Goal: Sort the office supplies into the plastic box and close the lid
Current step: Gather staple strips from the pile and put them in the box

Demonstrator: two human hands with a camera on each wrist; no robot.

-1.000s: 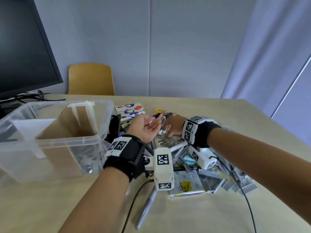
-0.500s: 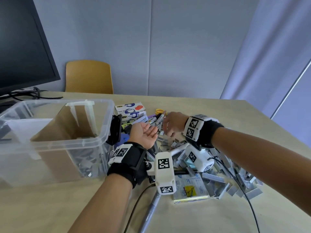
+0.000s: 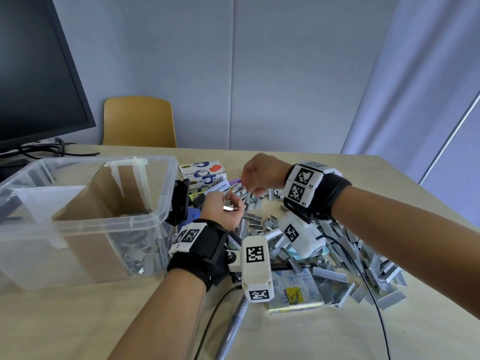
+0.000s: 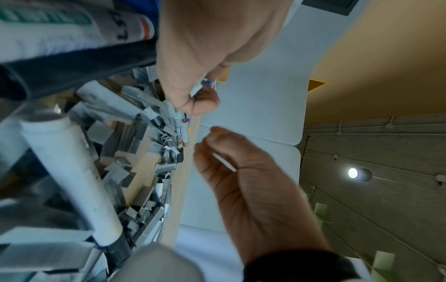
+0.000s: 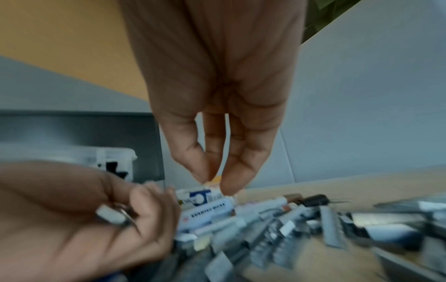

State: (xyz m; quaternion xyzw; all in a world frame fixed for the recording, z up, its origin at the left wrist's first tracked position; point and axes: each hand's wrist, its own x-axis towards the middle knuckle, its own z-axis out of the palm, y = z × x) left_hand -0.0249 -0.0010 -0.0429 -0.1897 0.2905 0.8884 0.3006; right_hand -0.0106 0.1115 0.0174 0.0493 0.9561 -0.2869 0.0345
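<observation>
The clear plastic box (image 3: 85,224) stands open at the left, with a cardboard divider (image 3: 104,201) and loose staples (image 3: 135,253) inside. My left hand (image 3: 232,205) is held palm up just right of the box. Its fingers curl round a few silver staple strips (image 5: 113,217). My right hand (image 3: 253,189) hangs fingers down just beyond it, above the far end of the staple pile (image 3: 335,255). In the left wrist view its thumb and finger pinch a short staple strip (image 4: 196,88). The box lid is not in view.
Tape dispenser boxes (image 3: 200,172) and markers lie behind the hands. A black stapler (image 3: 180,201) leans on the box's right wall. A printed packet (image 3: 293,289) and a grey marker (image 3: 231,331) lie near me. A monitor (image 3: 33,74) and a chair (image 3: 137,120) stand behind.
My right hand left the left palm, dipped to the pile and has come up pinching a staple strip. The left hand stayed palm up, its fingers curling in more.
</observation>
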